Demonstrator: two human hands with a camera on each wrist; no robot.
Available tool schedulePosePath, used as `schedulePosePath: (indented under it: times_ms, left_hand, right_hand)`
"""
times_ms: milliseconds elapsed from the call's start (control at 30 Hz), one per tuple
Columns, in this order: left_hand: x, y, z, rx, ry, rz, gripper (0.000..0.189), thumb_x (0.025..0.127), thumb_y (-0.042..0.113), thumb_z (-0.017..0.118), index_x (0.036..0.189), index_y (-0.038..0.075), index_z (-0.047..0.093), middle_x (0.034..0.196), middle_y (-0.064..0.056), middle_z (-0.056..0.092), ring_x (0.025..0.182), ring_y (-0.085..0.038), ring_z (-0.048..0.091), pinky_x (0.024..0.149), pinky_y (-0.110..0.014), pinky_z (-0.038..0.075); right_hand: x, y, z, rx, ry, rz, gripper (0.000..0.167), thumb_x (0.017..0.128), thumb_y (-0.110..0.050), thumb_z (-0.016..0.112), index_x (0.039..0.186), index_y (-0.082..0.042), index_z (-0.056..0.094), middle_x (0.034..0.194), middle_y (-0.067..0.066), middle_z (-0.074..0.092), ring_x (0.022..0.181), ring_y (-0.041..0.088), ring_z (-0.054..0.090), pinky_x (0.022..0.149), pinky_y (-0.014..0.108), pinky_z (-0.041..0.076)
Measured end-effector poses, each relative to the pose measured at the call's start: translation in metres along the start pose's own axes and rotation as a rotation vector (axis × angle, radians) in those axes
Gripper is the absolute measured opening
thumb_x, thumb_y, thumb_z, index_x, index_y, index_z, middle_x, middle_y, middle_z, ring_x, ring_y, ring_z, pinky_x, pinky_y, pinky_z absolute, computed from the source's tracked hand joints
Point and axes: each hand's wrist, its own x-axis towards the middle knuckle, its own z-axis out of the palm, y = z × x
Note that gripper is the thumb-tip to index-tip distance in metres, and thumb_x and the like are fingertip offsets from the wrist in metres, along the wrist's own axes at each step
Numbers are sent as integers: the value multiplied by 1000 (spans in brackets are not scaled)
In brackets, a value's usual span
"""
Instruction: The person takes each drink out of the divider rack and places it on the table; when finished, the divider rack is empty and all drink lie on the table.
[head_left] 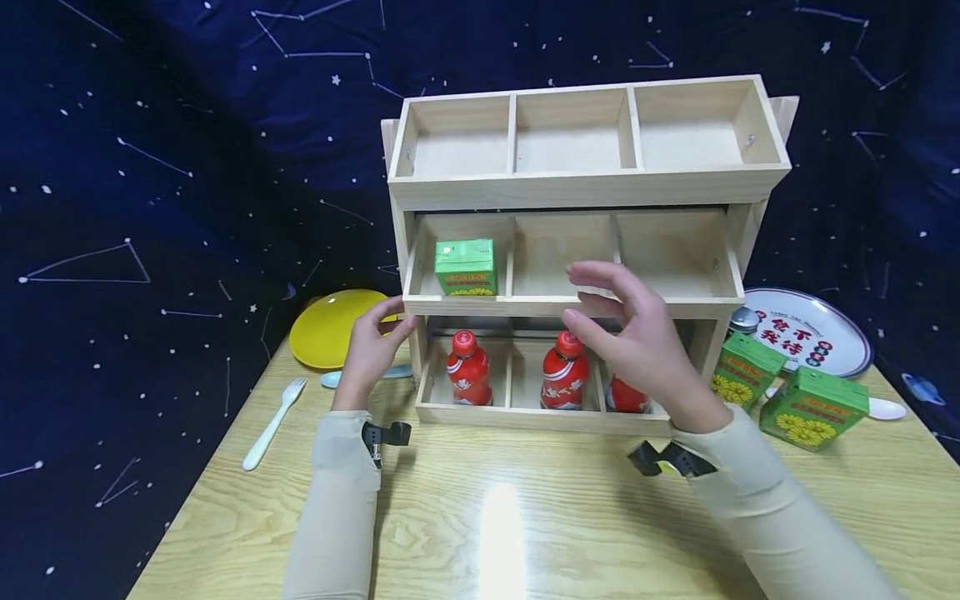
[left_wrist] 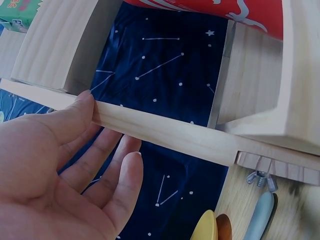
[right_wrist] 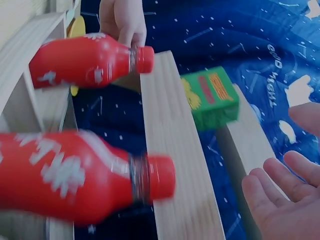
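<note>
A three-tier wooden shelf rack (head_left: 585, 193) stands on the table, each tier split into three compartments. My left hand (head_left: 372, 346) grips its left side rail (left_wrist: 165, 135), thumb on one side and fingers behind. In front of the middle tier hovers my right hand (head_left: 637, 337), holding nothing, its fingers spread from the thumb. A green drink carton (head_left: 465, 268) occupies the middle tier's left compartment. Along the bottom tier, red bottles stand in the left (head_left: 470, 371), middle (head_left: 566, 375) and right (head_left: 624, 395) compartments; my right hand partly covers the last.
Right of the rack are two green cartons (head_left: 813, 408) (head_left: 746, 371), a white printed plate (head_left: 817, 333) and a white spoon (head_left: 887, 409). To its left lie a yellow plate (head_left: 330, 329), a white fork (head_left: 274, 423) and a light-blue utensil (head_left: 397, 372). A dark starry cloth (head_left: 187, 250) hangs behind.
</note>
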Motion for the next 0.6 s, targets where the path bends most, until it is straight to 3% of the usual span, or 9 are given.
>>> schedulePosePath:
  times_ms: [167,367,600]
  left_hand:
    - [1,2,2,6,-5,-1,46,95,28,67,138,15,57,133,-6,59,115,-28,60,94,-42,53]
    - [1,3,1,7,-4,-13,45,95,28,67,138,16,57,133,-6,59,115,-28,60,94,-42,53]
    - [0,2,1,6,4,-20,44,95,28,67,138,17,58,133,-5,59,116,-29,59,94,-42,53]
  right_hand:
    - [26,5,25,22,-40,43,54,86,1,75,135,-4,53,136,5,55,123,22,54,100,34,48]
    - [49,-1,49,5,-70,73,58,87,-3,75,139,0,49,138,12,52,128,28,49,105,42,45]
    - [69,14,73,-30,-106,107,66,85,-11,79,143,-5,47,131,9,56,119,23,56,100,37,48]
